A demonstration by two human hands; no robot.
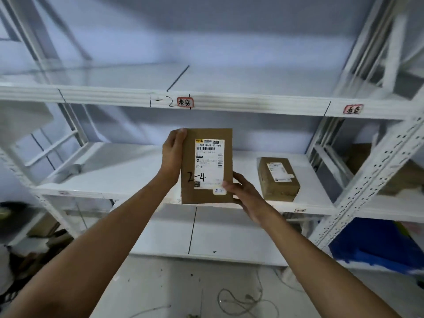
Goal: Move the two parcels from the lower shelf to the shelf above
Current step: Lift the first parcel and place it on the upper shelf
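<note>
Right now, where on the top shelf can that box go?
The shelf above looks bare on both sides of the black line. On the lower shelf, the second parcel fills the right end; the held parcel is in both hands.

A white metal rack is seen with flat white boards. On the middle shelf one brown parcel is laid flat toward the right, its white label facing up. The shelf above is marked with a black line, and red tags are stuck on its front edge. White cords are strewn over the floor.
</note>
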